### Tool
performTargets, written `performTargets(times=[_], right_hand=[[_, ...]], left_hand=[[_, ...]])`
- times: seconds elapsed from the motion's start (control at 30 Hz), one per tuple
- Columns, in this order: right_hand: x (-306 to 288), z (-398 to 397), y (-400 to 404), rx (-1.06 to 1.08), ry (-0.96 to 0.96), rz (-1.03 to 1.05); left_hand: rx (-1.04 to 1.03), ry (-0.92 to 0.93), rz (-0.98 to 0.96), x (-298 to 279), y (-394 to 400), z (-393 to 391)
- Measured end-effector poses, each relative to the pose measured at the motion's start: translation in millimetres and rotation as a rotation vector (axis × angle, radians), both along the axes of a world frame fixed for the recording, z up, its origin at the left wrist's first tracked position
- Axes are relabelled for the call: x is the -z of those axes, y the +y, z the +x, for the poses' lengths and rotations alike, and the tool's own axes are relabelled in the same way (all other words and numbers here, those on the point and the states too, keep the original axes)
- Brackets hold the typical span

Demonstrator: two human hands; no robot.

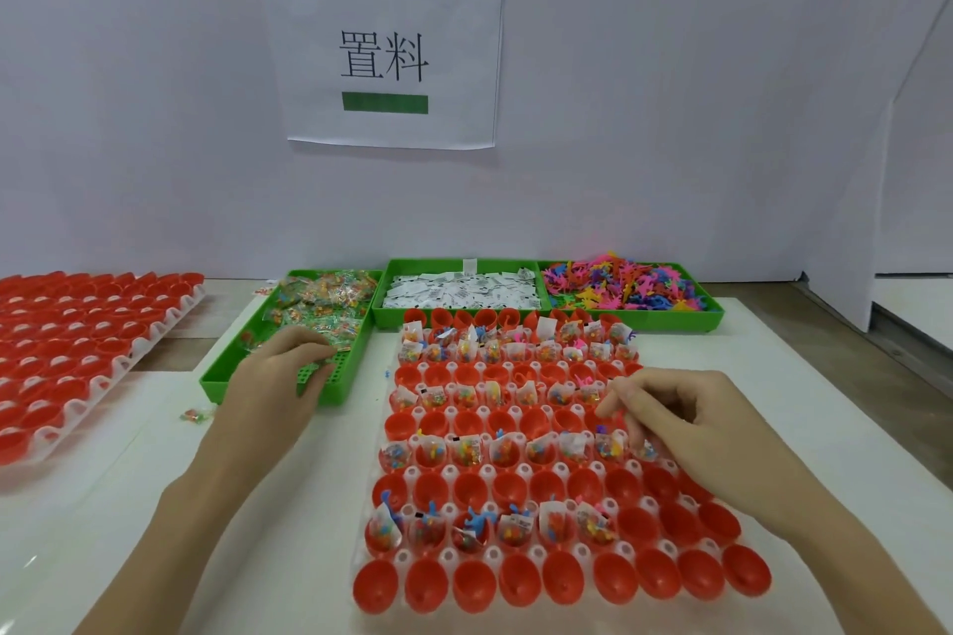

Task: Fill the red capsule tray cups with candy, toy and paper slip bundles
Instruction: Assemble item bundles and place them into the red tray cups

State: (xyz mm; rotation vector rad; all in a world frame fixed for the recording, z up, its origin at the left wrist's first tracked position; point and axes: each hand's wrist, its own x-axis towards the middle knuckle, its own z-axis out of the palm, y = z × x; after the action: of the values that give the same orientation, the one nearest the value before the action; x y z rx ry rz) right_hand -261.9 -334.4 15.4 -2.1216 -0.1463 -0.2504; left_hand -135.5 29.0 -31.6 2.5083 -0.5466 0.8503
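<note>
A clear tray of red capsule cups (562, 583) lies in front of me; alternate rows hold bundles of candy, toy and paper slip. My right hand (686, 423) hovers over the tray's right side with curled fingers, holding a small candy packet (647, 451) above a cup. My left hand (289, 371) reaches into the green candy bin (227, 376), fingers curled on the packets (319, 304). Behind the tray stand a green bin of paper slips (459, 291) and one of colourful toys (624, 286).
A second tray of empty red cups (77, 340) lies at the left. One stray candy packet (196, 414) sits on the white table near the candy bin. A white wall with a paper sign (381, 57) closes off the back.
</note>
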Motion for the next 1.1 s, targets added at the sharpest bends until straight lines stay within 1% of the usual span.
performTargets(times=[0.13,0.2,0.33,0.43,0.53,0.63,0.8,0.93,1.1], right_hand=[[5,5,5,-0.004,-0.035,0.027],[8,9,9,-0.006,-0.048,0.025],[9,25,18,0.020,-0.097,-0.017],[-5,50,27,-0.031,-0.068,-0.162],[-21,89,37,-0.080,-0.046,-0.312],[-24,142,43,-0.051,-0.043,-0.412],[-10,228,33,0.028,0.030,-0.647],[2,257,30,-0.013,0.108,-0.799],[1,265,36,-0.064,0.076,-0.869]], left_hand=[[0.053,-0.058,0.045,-7,-11,-9],[0.111,-0.092,0.050,-10,-20,-15],[0.268,-0.106,-0.014,-12,-44,-32],[0.353,-0.084,-0.053,-11,-58,-40],[0.392,-0.118,-0.024,-8,-63,-43],[0.366,-0.146,0.020,-8,-62,-43],[0.305,-0.156,0.108,-3,-56,-39],[0.315,-0.154,0.158,-3,-53,-39],[0.331,-0.160,0.188,-8,-54,-42]])
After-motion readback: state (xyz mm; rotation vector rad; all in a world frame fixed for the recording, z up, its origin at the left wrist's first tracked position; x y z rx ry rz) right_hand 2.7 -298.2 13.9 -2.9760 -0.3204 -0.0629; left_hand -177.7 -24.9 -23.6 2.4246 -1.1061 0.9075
